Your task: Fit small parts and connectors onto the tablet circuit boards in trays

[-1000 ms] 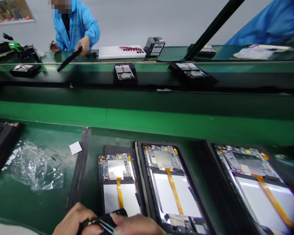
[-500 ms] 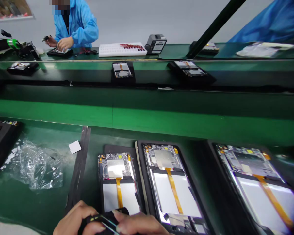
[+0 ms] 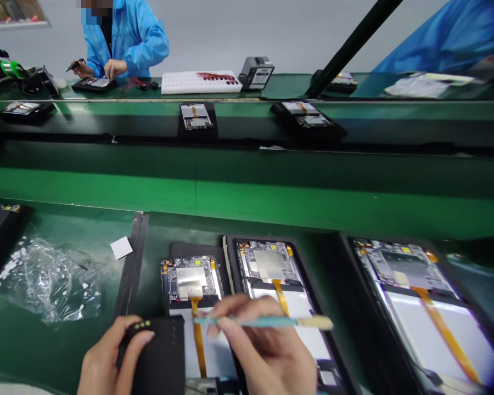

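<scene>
My left hand (image 3: 105,359) pinches a flat black panel (image 3: 162,351) by its upper left corner, where small gold contacts show. The panel stands tilted up at the bottom of the view. In my right hand (image 3: 278,354) is a thin light-blue stick (image 3: 278,322) with a cream end, held level between thumb and fingers. Its other tip is blurred. Behind both hands lies an opened tablet (image 3: 191,282) with bare circuit board, white battery and orange ribbon cable. A second opened tablet (image 3: 269,263) sits beside it, partly covered by my right hand.
Farther right rests a third opened tablet (image 3: 424,307). Left of the black strip (image 3: 134,258) lie a clear plastic bag (image 3: 61,285) with white bits and a white square (image 3: 121,248). Across the belt, a person in blue (image 3: 135,38) handles a device.
My right hand has lifted away from the black panel and turned the stick level, its cream end pointing right. The panel has tipped up, so its flat face shows.
</scene>
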`<action>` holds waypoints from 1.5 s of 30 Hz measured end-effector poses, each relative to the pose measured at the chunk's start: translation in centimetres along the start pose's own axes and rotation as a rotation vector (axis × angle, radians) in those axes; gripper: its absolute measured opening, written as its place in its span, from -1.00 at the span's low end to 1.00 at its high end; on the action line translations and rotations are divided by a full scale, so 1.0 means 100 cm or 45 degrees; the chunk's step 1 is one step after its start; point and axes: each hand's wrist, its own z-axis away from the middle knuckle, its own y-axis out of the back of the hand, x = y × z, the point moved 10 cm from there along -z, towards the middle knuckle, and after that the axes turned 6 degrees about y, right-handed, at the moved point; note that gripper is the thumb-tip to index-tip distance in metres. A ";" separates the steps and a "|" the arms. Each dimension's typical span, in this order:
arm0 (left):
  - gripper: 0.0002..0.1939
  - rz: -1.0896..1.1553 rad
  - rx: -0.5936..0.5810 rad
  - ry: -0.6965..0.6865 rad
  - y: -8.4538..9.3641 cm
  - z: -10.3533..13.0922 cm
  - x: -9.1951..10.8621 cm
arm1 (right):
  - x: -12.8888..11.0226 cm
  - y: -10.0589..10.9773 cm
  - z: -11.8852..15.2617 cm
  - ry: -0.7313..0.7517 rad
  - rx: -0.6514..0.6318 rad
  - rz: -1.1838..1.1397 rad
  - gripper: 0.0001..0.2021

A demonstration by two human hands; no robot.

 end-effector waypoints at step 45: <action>-0.72 -0.637 0.143 -0.711 -0.080 -0.003 0.029 | 0.127 -0.007 -0.057 -0.389 -0.141 0.161 -0.82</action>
